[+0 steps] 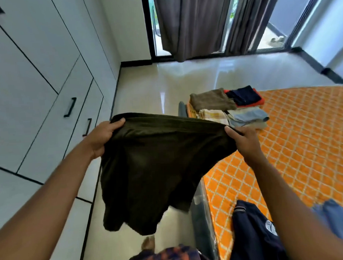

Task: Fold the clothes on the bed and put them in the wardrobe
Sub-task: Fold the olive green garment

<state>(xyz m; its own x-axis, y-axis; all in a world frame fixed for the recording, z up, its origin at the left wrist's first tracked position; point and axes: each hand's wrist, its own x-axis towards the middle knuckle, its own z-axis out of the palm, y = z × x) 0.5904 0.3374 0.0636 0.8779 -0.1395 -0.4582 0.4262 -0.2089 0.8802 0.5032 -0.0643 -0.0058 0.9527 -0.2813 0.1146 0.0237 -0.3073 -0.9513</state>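
Nearest, at bottom edge, a foot (148, 243) is standing on glossy floor (184, 78) beside the bed (303, 137) edge. A navy top (254, 237) and blue cloth (335, 219) are lying unfolded on the bed's near end. Left hand (102, 139) and right hand (243, 141) are each pinching the top hem of a dark garment (158, 165), fingers curled tight on fabric, holding it spread in the air btwn wardrobe (29, 86) and bed; its lower part is hanging free over the floor strip. Further on, folded piles (230, 108) are sitting at the bed's far left corner, right by the edge. Beyond, open floor is running w/o clutter to curtains (202, 23) and glass doors. Wardrobe doors are sitting shut along the left.
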